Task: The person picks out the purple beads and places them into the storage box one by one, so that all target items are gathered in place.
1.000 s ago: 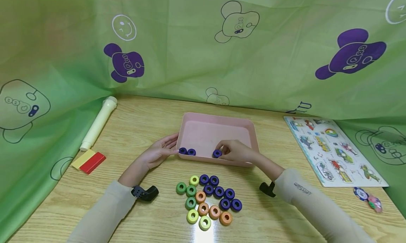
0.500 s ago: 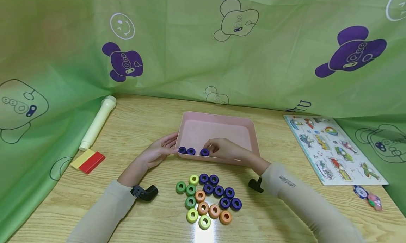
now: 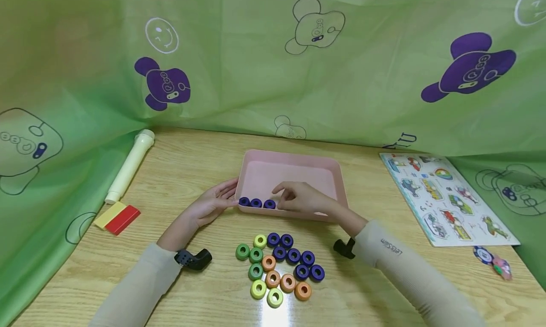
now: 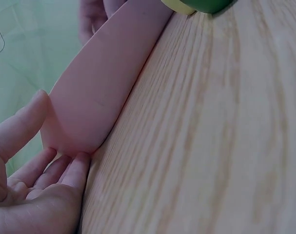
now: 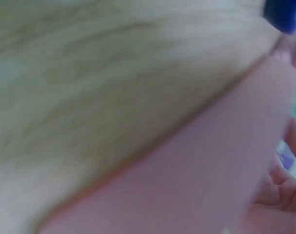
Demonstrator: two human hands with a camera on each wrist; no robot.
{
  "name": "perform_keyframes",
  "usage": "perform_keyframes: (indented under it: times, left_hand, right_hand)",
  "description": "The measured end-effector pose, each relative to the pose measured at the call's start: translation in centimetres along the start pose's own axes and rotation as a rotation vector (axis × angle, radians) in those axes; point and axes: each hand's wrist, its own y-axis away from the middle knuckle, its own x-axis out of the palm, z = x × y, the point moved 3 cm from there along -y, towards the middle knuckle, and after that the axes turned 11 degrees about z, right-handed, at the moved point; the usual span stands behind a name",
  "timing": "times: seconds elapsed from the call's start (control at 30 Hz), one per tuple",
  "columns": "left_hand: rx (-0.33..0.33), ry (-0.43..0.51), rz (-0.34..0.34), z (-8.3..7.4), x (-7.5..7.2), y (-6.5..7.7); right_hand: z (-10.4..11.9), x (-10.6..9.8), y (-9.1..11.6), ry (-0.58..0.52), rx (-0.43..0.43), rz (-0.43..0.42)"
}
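Three dark purple rings (image 3: 269, 204) stand in a row along the near wall of the pink tray (image 3: 294, 163), at its left end. Just right of the row is my right hand (image 3: 303, 197), reaching inside the tray. Its index finger is lifted away from the thumb, and nothing sits between them. At the tray's near left corner, my left hand (image 3: 212, 206) rests its thumb and fingertips against the outside. The left wrist view shows those fingertips (image 4: 79, 163) low on the pink wall, close to the tabletop.
In front of the tray lie several loose rings: purple (image 3: 293, 256), green (image 3: 256, 255), orange (image 3: 287, 283) and yellow (image 3: 258, 289). A pale microphone-shaped toy (image 3: 130, 166) and a yellow-red block (image 3: 117, 218) are left; a picture puzzle board (image 3: 450, 199) is right.
My right hand has slid a purple ring left along the near wall to the other two, then let go of it and drawn slightly right. The left hand has stayed at the tray corner.
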Motion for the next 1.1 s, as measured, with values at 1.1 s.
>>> perform_keyframes:
  times: [1.1]
  left_hand:
    - [0.026, -0.059, -0.013, 0.0, 0.3, 0.2]
  right_hand:
    - [1.6, 5.3, 12.3, 0.028, -0.002, 0.206]
